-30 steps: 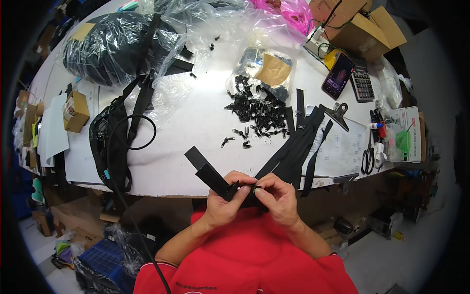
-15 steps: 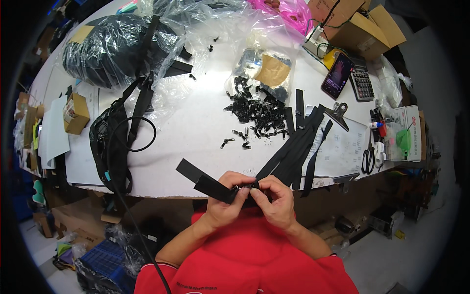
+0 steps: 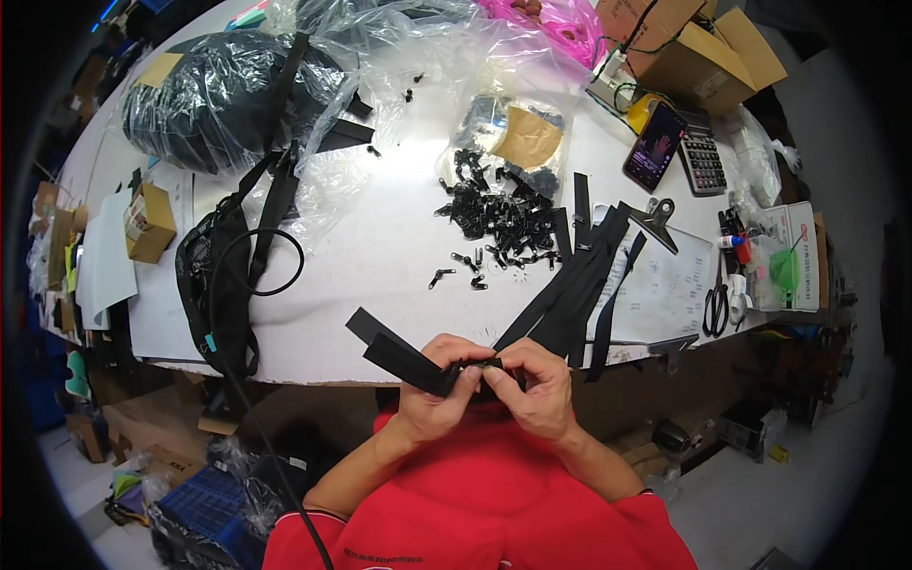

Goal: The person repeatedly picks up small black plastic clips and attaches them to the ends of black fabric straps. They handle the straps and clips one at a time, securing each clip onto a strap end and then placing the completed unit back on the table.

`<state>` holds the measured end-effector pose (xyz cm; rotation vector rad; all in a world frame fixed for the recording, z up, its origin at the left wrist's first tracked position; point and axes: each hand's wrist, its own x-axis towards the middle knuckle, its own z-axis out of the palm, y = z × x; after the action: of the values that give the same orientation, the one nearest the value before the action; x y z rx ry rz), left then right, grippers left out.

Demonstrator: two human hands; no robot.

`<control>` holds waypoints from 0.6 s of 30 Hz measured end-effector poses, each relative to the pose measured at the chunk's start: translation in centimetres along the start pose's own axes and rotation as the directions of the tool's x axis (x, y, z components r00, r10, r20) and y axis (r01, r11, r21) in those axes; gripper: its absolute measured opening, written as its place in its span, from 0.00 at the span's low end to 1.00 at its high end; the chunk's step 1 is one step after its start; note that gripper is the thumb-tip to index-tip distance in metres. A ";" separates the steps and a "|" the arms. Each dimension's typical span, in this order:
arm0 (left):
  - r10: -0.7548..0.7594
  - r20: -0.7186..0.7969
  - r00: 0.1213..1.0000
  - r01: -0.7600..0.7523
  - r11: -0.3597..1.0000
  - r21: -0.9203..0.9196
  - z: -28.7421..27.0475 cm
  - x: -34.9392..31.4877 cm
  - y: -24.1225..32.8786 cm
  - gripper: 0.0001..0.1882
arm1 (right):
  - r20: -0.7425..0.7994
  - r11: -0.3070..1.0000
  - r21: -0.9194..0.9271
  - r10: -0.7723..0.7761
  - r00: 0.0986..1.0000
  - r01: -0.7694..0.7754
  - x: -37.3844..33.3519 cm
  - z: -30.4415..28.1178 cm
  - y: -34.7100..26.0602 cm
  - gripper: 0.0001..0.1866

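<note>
My left hand (image 3: 435,394) is closed round a black zipper tape (image 3: 407,361), whose two flat ends stick out up and to the left over the table's front edge. My right hand (image 3: 534,391) pinches the other end of this tape, thumb and fingertips meeting those of the left. A small dark piece shows between the fingertips; whether it is a slider is hidden. Just beyond my right hand lies a bundle of black zipper tapes (image 3: 570,294). A heap of black zipper sliders (image 3: 489,214) sits farther off on the white table (image 3: 380,256), several of them scattered nearer to me.
A plastic-wrapped black bundle (image 3: 228,95) and a black bag (image 3: 214,275) with a cable occupy the left. On the right are a clipboard with papers (image 3: 665,275), scissors (image 3: 716,309), a phone (image 3: 655,147), a calculator (image 3: 701,161) and an open carton (image 3: 712,62).
The free ends of the zipper tape have shifted slightly and spread apart. At the fingertips the dark piece now lies farther to the right. Both hands stay nearly in place.
</note>
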<state>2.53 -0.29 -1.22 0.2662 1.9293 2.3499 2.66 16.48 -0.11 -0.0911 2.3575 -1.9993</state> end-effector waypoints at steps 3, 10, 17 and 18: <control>0.016 -0.006 1.000 -0.015 0.999 0.043 0.0 -0.1 -0.2 0.10 | 0.046 0.998 -0.061 0.035 0.998 -0.032 0.1 -0.3 -1.1 0.05; 0.013 -0.094 0.995 -0.021 0.996 -0.083 0.5 -0.5 -0.8 0.08 | 0.016 0.938 -0.246 -0.249 0.968 0.245 0.8 -0.7 -0.5 0.07; -0.138 -0.035 0.990 0.131 0.979 -0.155 0.0 -0.2 -0.4 0.04 | 0.116 0.998 0.008 -0.068 0.991 0.068 1.4 -1.4 -1.8 0.07; -0.254 -0.003 0.967 0.248 0.945 -0.213 -0.3 -0.1 -0.1 0.04 | 0.156 1.000 -0.007 -0.009 0.988 0.010 1.0 -1.3 -1.6 0.07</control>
<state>2.59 -0.59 -1.37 -0.0312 1.5956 2.3700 1.54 17.38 1.71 -0.2500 2.2721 -1.9104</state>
